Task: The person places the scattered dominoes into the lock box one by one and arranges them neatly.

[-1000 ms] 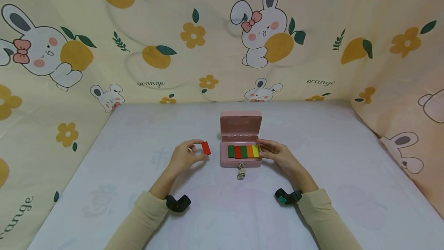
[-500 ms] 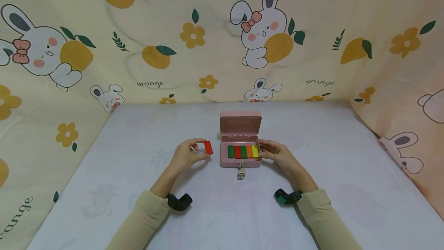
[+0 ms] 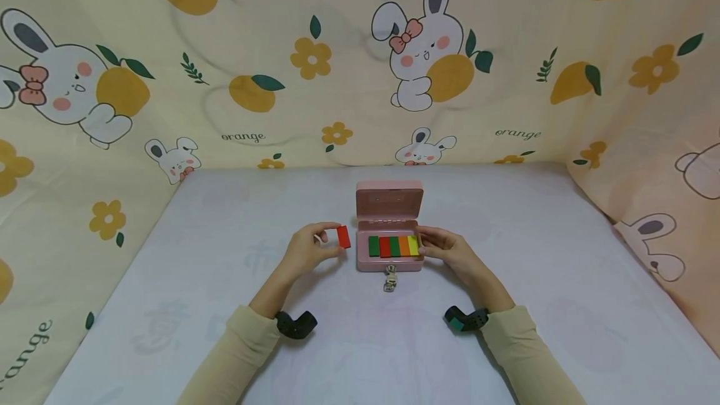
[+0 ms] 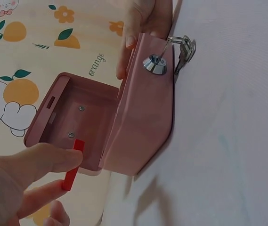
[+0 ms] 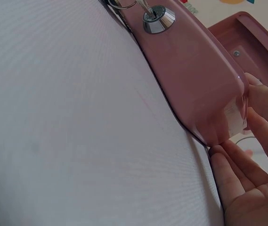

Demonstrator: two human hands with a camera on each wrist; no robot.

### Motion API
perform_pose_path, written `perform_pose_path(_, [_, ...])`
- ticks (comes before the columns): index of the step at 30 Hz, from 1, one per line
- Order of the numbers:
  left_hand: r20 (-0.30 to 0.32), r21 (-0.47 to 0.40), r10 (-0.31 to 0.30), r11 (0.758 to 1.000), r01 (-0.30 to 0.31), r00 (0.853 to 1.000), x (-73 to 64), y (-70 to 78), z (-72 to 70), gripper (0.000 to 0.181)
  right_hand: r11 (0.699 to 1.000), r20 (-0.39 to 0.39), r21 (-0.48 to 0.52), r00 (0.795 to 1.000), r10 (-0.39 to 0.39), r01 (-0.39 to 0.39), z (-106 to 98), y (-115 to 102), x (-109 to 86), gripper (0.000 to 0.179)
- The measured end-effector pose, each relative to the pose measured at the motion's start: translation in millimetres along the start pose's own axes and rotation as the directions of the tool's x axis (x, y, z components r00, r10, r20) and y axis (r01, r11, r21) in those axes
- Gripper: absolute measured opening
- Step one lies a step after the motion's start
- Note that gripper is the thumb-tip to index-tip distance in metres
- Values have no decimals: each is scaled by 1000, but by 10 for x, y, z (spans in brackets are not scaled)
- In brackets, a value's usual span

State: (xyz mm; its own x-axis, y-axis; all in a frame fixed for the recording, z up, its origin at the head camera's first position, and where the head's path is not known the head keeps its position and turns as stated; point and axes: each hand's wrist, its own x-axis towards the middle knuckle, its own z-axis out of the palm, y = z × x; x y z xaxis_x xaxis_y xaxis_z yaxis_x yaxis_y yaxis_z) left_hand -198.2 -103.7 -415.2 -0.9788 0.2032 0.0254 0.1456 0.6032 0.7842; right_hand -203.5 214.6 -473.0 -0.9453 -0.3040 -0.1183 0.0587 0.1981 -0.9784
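A pink metal cash box (image 3: 405,265) stands with its lid (image 3: 389,205) raised. Inside lies a row of coloured blocks (image 3: 395,246): green, red, orange and yellow. Just left of the box, my left hand (image 3: 304,249) pinches a red block (image 3: 344,237) between thumb and fingers, above the table. The left wrist view shows that red block (image 4: 72,168) upright, overlapping the lid. My right hand (image 3: 452,252) holds the box's right side, with the thumb at the rim and the fingers along the outer wall, as the right wrist view shows of this hand (image 5: 251,179).
A key sits in the lock (image 4: 155,65) on the box's front, and a ring with more keys (image 3: 390,280) hangs from it. White cloth (image 3: 360,342) covers the table. Patterned curtains (image 3: 253,36) rise behind and at both sides. Each wrist wears a black camera band (image 3: 295,325).
My left hand has moved a little right with the red block, closer to the box, and the block has turned more upright. The right hand stays on the box.
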Motion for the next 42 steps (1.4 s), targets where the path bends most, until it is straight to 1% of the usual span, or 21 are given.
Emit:
perform_pose_path(10, [4,5,1,1000,-1,1000,44,7,38,45,1000,3,3,1000,3,-3,9,-14,-5,58])
perform_pose_path(18, [31,44,43,998,-44,999,64,33,74,43,1000,1,-11,1000,6,-6,1,-14,-4,59])
perform_pose_path(24, [55,54,43,997,-46,998,74,65,94,43,1000,10,5,1000,-4,4,-3,-6,-8,59])
perform_pose_path(30, [64,71,56,996,-60,996,101,65,119,45,1000,1,-10,1000,7,-7,-3,-9,-3,58])
perform_pose_path(36, [70,70,68,995,-73,995,112,69,138,46,1000,6,2,1000,-1,1,5,-22,-8,59])
perform_pose_path(42, [74,58,61,996,-65,995,119,93,162,47,1000,10,13,1000,-5,4,8,-25,-13,60])
